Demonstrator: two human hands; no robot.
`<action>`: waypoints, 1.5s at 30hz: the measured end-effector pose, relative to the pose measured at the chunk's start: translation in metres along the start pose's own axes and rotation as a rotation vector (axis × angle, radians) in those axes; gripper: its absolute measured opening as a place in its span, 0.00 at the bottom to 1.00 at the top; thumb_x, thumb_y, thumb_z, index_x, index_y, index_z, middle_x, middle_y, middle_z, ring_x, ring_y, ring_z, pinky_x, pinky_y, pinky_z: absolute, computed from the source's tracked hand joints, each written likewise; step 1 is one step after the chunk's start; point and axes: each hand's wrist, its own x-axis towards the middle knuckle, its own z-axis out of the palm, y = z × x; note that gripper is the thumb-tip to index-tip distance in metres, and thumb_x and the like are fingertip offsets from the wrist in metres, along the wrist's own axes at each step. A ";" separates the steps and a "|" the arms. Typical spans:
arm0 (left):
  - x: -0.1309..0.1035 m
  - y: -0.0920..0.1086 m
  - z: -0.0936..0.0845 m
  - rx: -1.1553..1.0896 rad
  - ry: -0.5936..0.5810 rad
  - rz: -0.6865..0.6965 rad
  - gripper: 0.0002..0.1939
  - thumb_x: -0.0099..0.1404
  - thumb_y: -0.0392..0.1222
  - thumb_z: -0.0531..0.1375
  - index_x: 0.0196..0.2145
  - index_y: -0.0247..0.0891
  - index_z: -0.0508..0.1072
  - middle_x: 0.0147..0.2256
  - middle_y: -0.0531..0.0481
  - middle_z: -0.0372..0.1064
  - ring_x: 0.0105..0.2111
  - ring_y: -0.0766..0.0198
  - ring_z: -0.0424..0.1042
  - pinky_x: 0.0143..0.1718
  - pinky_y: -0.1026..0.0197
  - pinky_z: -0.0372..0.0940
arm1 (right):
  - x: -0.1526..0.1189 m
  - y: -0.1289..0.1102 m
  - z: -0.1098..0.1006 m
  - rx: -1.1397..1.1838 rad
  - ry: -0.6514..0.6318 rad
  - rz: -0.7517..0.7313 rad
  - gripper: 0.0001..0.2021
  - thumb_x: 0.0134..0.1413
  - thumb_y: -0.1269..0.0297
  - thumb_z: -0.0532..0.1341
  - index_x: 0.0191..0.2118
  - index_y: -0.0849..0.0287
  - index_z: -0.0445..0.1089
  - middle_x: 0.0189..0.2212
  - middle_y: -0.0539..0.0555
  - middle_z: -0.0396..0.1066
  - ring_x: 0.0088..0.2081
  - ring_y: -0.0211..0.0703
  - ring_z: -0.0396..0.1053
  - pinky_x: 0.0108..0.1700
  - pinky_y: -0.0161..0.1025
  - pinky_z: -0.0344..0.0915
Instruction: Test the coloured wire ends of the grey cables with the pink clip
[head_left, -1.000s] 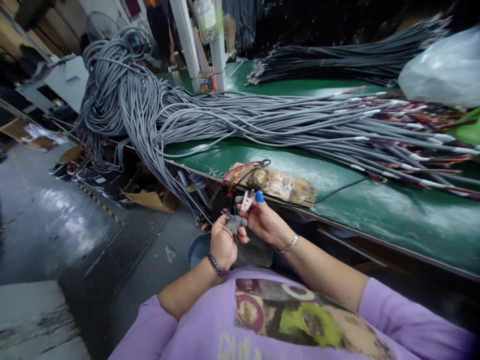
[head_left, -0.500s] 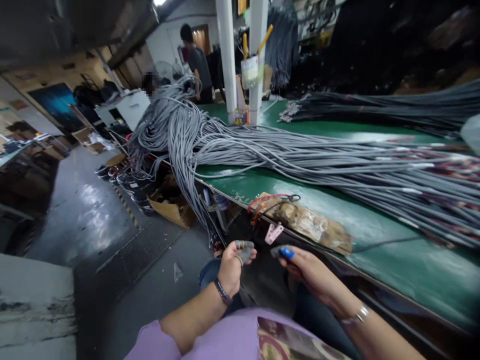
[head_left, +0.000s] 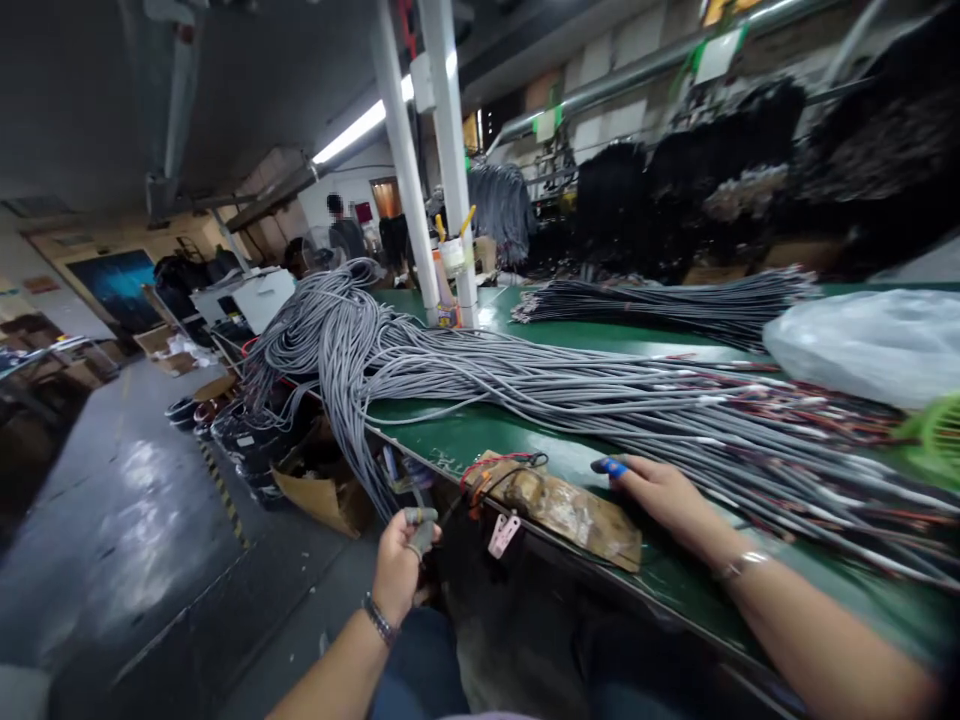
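My left hand (head_left: 401, 560) is below the table's front edge, beside the lower ends of the hanging grey cables (head_left: 352, 430). Grey covers wrap some of its fingertips, and the fingers are curled together. What they hold, if anything, is hidden. My right hand (head_left: 664, 495) is over the green tabletop (head_left: 555, 435), fingers stretched out to the left, with nothing visible in them. Blue and dark wrappings cover its fingertips. Just left of it, a taped brown board (head_left: 570, 515) lies along the edge. A pink clip (head_left: 504, 535) hangs from the edge between my hands.
Grey cables spread across the table to stripped ends at right. Behind lie a dark cable bundle (head_left: 660, 308), a clear plastic bag (head_left: 870, 340) and a green basket (head_left: 941, 440). White posts (head_left: 450, 150) rise from the table. A cardboard box (head_left: 319, 490) stands on the floor; a person (head_left: 346, 235) is far back.
My right hand has moved from in front of the table to above its top. My left hand stays low, its fingers curled. The view has tilted up and shifted right.
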 end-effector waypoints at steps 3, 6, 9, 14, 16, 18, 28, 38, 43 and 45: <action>0.034 0.025 0.000 0.301 -0.044 0.292 0.12 0.61 0.45 0.59 0.42 0.38 0.72 0.40 0.45 0.74 0.38 0.60 0.71 0.42 0.57 0.65 | 0.001 0.008 0.005 0.014 -0.089 0.017 0.18 0.49 0.49 0.52 0.26 0.56 0.72 0.22 0.52 0.73 0.25 0.44 0.67 0.27 0.37 0.61; 0.077 0.054 0.008 0.594 -0.012 0.616 0.12 0.62 0.42 0.57 0.44 0.40 0.71 0.45 0.44 0.71 0.45 0.57 0.69 0.48 0.53 0.63 | -0.003 0.011 0.010 -0.025 -0.168 -0.081 0.17 0.50 0.50 0.53 0.30 0.55 0.74 0.26 0.51 0.75 0.29 0.46 0.70 0.31 0.39 0.63; 0.125 0.081 0.023 0.843 0.038 0.860 0.13 0.60 0.40 0.58 0.44 0.39 0.71 0.49 0.43 0.69 0.52 0.56 0.65 0.55 0.51 0.59 | -0.002 0.014 0.010 -0.064 -0.161 -0.092 0.19 0.51 0.49 0.52 0.33 0.55 0.75 0.27 0.52 0.76 0.30 0.49 0.71 0.32 0.40 0.64; 0.202 0.118 0.055 1.269 0.080 0.896 0.20 0.58 0.40 0.57 0.49 0.37 0.68 0.57 0.43 0.63 0.61 0.53 0.53 0.61 0.49 0.49 | 0.005 0.019 0.010 -0.057 -0.170 -0.101 0.18 0.50 0.49 0.53 0.32 0.54 0.75 0.29 0.51 0.78 0.31 0.49 0.73 0.32 0.39 0.66; 0.227 0.131 0.069 1.414 0.064 0.844 0.23 0.58 0.41 0.56 0.52 0.37 0.66 0.59 0.43 0.60 0.63 0.52 0.49 0.62 0.48 0.45 | 0.007 0.021 0.011 -0.042 -0.170 -0.083 0.18 0.49 0.49 0.53 0.31 0.53 0.76 0.31 0.50 0.78 0.33 0.50 0.74 0.33 0.38 0.67; 0.249 0.139 0.083 1.539 0.031 0.698 0.24 0.58 0.41 0.55 0.53 0.36 0.65 0.60 0.42 0.60 0.64 0.53 0.46 0.62 0.48 0.42 | 0.009 0.022 0.011 -0.011 -0.158 -0.065 0.19 0.47 0.48 0.54 0.33 0.53 0.77 0.32 0.50 0.79 0.34 0.50 0.75 0.33 0.38 0.68; 0.271 0.118 0.087 1.661 -0.084 0.339 0.21 0.63 0.52 0.50 0.44 0.34 0.71 0.42 0.37 0.74 0.45 0.49 0.71 0.47 0.48 0.61 | 0.011 0.016 0.004 0.050 -0.210 0.001 0.20 0.43 0.45 0.56 0.32 0.51 0.77 0.29 0.47 0.79 0.31 0.50 0.76 0.30 0.37 0.70; 0.153 0.056 0.031 1.654 -0.350 0.544 0.22 0.65 0.58 0.48 0.40 0.40 0.72 0.38 0.43 0.74 0.39 0.54 0.73 0.40 0.54 0.66 | 0.014 0.031 0.015 -0.085 -0.188 0.059 0.23 0.45 0.44 0.54 0.39 0.51 0.77 0.31 0.50 0.79 0.35 0.53 0.76 0.33 0.39 0.69; 0.176 0.083 0.038 1.408 -0.127 0.870 0.24 0.66 0.56 0.48 0.51 0.40 0.68 0.53 0.43 0.67 0.53 0.56 0.65 0.53 0.56 0.60 | 0.011 0.029 0.016 -0.090 -0.163 0.054 0.23 0.47 0.45 0.53 0.40 0.53 0.77 0.32 0.51 0.79 0.36 0.54 0.76 0.32 0.39 0.68; 0.200 0.098 0.054 1.381 -0.048 0.902 0.27 0.66 0.56 0.48 0.54 0.37 0.66 0.58 0.42 0.61 0.59 0.57 0.57 0.59 0.56 0.52 | 0.009 0.027 0.015 -0.053 -0.159 0.036 0.23 0.48 0.45 0.53 0.40 0.54 0.77 0.32 0.51 0.79 0.36 0.53 0.76 0.32 0.39 0.68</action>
